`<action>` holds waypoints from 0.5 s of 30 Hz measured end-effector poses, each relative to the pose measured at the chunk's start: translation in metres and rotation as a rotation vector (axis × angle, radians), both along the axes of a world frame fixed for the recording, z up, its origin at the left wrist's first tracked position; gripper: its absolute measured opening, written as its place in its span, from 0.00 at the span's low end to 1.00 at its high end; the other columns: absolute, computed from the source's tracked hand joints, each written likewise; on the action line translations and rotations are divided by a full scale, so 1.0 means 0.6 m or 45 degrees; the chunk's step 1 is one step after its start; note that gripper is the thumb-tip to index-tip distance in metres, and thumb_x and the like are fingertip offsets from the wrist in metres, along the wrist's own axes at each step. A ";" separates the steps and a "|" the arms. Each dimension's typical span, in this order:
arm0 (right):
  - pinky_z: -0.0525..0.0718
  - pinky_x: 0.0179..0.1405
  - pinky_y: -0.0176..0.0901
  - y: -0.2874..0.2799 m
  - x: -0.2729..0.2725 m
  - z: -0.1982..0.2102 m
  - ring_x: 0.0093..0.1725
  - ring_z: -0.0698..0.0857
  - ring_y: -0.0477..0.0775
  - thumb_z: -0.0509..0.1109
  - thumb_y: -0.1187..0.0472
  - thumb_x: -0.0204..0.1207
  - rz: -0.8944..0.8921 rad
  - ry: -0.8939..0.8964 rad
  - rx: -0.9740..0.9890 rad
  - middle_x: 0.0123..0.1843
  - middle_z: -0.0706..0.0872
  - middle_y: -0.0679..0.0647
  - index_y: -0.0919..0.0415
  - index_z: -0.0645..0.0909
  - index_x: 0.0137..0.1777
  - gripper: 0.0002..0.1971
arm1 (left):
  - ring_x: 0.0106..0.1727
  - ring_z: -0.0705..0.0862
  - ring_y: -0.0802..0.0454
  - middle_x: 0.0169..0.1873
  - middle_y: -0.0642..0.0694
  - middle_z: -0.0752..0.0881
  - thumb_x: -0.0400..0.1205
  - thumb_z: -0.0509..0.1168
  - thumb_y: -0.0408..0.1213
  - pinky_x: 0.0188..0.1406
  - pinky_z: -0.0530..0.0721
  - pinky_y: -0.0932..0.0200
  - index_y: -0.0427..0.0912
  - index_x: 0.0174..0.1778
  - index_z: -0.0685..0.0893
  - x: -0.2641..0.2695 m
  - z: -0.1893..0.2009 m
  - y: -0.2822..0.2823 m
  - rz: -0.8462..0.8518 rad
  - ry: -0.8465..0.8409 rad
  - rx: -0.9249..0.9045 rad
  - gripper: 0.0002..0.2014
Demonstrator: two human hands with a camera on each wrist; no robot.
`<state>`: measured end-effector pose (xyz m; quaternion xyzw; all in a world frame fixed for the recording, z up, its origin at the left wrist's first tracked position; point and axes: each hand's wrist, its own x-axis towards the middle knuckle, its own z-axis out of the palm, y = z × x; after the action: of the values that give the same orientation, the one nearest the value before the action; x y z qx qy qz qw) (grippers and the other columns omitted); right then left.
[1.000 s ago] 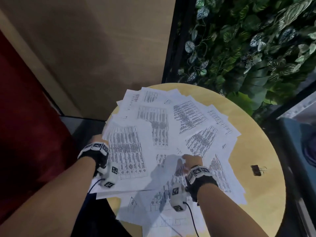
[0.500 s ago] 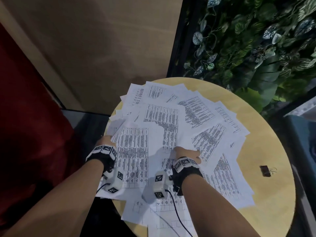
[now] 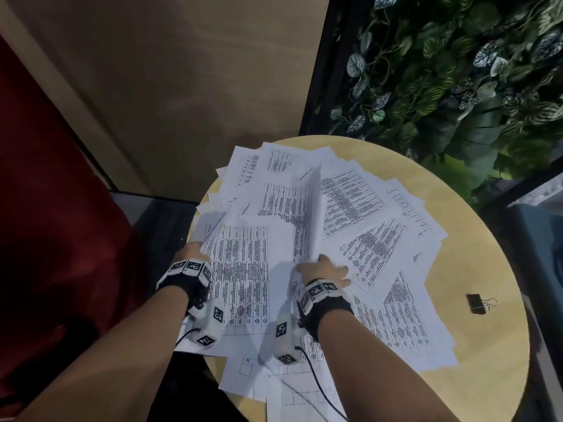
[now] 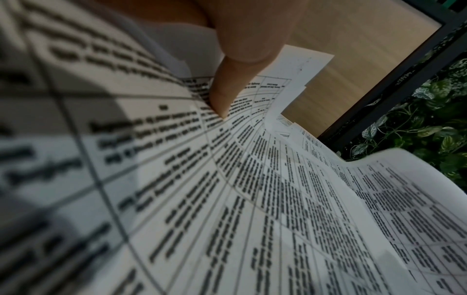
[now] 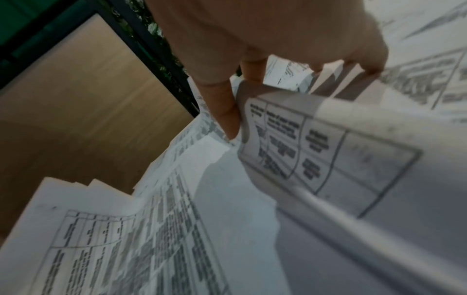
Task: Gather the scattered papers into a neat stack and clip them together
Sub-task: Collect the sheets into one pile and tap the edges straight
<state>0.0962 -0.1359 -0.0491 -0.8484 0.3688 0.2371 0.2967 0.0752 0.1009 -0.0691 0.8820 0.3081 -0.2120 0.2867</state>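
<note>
Though print blurs unreadably, both hands (image 3: 323,269) on tabled papers (image 3: 365,245).

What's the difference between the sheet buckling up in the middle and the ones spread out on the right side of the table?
The buckled sheet stands up in a ridge off the pile; the spread sheets lie flat. The buckled sheet sits between the left hand and the right hand, which grip paper there; neither hand grips the spread sheets out toward the binder clip. Both carry printed tables and lie unstacked on the round table.
</note>
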 end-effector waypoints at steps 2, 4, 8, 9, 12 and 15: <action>0.62 0.76 0.66 0.015 -0.005 -0.008 0.80 0.52 0.67 0.72 0.60 0.71 0.018 -0.076 0.049 0.82 0.51 0.58 0.43 0.72 0.72 0.29 | 0.57 0.84 0.36 0.57 0.31 0.84 0.80 0.60 0.30 0.48 0.78 0.55 0.34 0.61 0.79 0.000 -0.001 0.000 -0.005 0.003 -0.005 0.14; 0.71 0.73 0.62 0.022 -0.010 -0.014 0.76 0.63 0.67 0.72 0.63 0.69 0.010 -0.214 0.114 0.82 0.51 0.60 0.49 0.72 0.73 0.30 | 0.57 0.84 0.36 0.57 0.31 0.84 0.80 0.59 0.30 0.48 0.78 0.55 0.33 0.61 0.79 0.001 -0.001 0.000 0.001 0.002 0.001 0.14; 0.80 0.58 0.50 0.020 -0.011 0.001 0.63 0.79 0.65 0.75 0.70 0.66 -0.366 -0.495 0.362 0.80 0.54 0.63 0.54 0.64 0.77 0.39 | 0.58 0.84 0.36 0.56 0.32 0.84 0.80 0.60 0.30 0.51 0.80 0.54 0.33 0.61 0.80 0.000 0.000 -0.002 0.005 -0.001 0.000 0.14; 0.80 0.56 0.52 0.014 -0.012 0.004 0.62 0.79 0.65 0.77 0.69 0.64 -0.477 -0.519 0.411 0.77 0.60 0.65 0.55 0.60 0.78 0.44 | 0.57 0.84 0.36 0.56 0.32 0.84 0.80 0.60 0.30 0.50 0.80 0.54 0.34 0.60 0.80 0.000 0.000 -0.002 0.011 -0.006 -0.001 0.14; 0.78 0.61 0.56 -0.010 -0.023 0.012 0.63 0.79 0.66 0.80 0.63 0.62 -0.566 -0.447 0.584 0.71 0.73 0.66 0.59 0.54 0.80 0.49 | 0.55 0.84 0.37 0.55 0.32 0.85 0.80 0.61 0.31 0.49 0.80 0.55 0.34 0.59 0.81 -0.001 -0.001 0.000 0.032 -0.020 -0.012 0.13; 0.72 0.66 0.53 -0.028 -0.041 0.011 0.63 0.77 0.61 0.78 0.63 0.67 -0.506 -0.352 0.745 0.70 0.75 0.63 0.65 0.58 0.78 0.43 | 0.53 0.84 0.37 0.54 0.33 0.85 0.79 0.61 0.31 0.50 0.81 0.55 0.35 0.58 0.81 -0.002 -0.001 0.001 0.051 -0.034 -0.036 0.13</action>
<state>0.0716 -0.1527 -0.0425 -0.6636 0.3994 0.1537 0.6136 0.0739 0.1017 -0.0696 0.8743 0.3188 -0.1989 0.3074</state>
